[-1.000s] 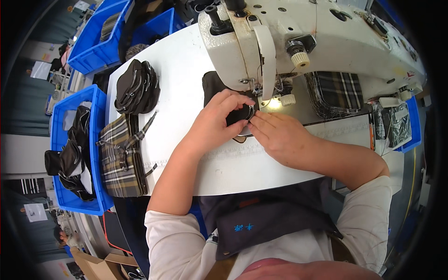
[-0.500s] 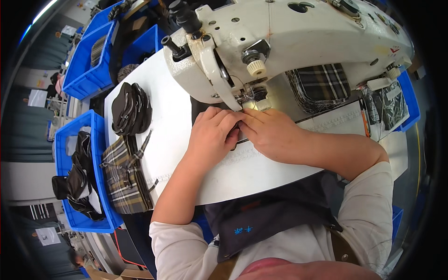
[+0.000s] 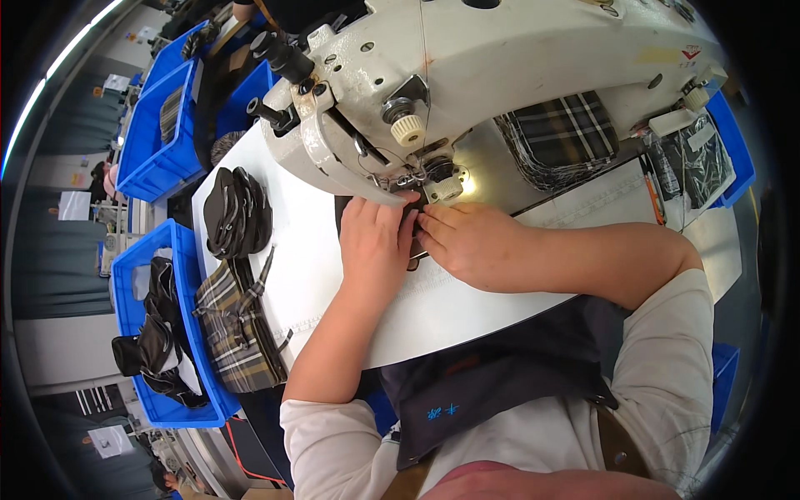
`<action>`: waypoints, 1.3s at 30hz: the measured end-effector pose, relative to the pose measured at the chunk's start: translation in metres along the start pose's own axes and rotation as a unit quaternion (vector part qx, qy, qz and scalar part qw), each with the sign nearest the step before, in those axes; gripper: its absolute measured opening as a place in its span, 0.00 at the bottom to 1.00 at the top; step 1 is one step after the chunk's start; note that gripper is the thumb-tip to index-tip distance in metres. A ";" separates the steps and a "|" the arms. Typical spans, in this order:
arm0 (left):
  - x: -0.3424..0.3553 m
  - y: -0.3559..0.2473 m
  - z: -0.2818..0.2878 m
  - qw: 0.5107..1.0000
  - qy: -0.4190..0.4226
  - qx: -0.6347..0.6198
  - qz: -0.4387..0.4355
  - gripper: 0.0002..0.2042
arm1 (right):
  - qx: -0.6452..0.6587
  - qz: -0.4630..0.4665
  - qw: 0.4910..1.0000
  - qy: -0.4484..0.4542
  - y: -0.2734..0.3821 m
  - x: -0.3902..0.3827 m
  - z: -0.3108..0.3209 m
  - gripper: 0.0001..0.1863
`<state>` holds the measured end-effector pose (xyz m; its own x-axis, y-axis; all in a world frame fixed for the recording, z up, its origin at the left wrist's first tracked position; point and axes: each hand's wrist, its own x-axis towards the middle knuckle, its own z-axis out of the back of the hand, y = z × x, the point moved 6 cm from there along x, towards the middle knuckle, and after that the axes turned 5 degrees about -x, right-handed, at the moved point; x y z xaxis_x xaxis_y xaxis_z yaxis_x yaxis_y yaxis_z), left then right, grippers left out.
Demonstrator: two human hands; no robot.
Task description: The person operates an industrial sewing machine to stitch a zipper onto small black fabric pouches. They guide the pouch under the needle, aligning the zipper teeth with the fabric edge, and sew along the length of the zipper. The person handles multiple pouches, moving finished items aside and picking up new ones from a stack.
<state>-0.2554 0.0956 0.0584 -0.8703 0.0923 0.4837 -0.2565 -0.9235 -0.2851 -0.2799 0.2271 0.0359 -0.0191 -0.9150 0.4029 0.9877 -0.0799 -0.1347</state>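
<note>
Just before the sewing machine (image 3: 517, 62), your left hand (image 3: 372, 243), narrow and extended, and right hand (image 3: 471, 247), bunched, rest on dark fabric (image 3: 341, 213); any pinch is hidden.

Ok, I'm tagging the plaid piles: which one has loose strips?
The left plaid pile, beside a blue bin: narrow strips stick out. The right plaid pile, beneath the sewing machine's arm, shows none.

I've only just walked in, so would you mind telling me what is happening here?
At a white worktable, a person's left hand and right hand are both on a piece of dark fabric at the head of a cream metal sewing machine. Rounded dark pouches are stacked at the left, beside folded brown plaid fabric. Dark plaid panels lie stacked farther right, under the machine.
</note>
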 end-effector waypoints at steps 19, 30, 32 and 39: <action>-0.001 -0.001 -0.001 0.997 0.042 -0.013 -0.068 0.14 | 0.010 -0.028 1.000 -0.001 0.010 -0.004 0.000 0.17; 0.000 -0.005 0.001 0.993 0.073 0.005 -0.088 0.13 | 0.020 0.010 0.998 0.065 0.008 -0.001 0.008 0.17; 0.000 -0.011 0.001 0.993 0.074 0.017 -0.089 0.13 | 0.015 0.009 0.998 0.058 0.008 -0.002 0.009 0.14; -0.001 -0.012 0.001 0.994 0.092 0.018 -0.063 0.15 | -0.001 0.003 1.000 0.017 0.004 -0.001 0.012 0.08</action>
<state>-0.2514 0.1062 0.0622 -0.8948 0.2719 0.3540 -0.3567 -0.9124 -0.2007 -0.2739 0.2318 0.0456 -0.0185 -0.9284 0.3710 0.9876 -0.0749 -0.1383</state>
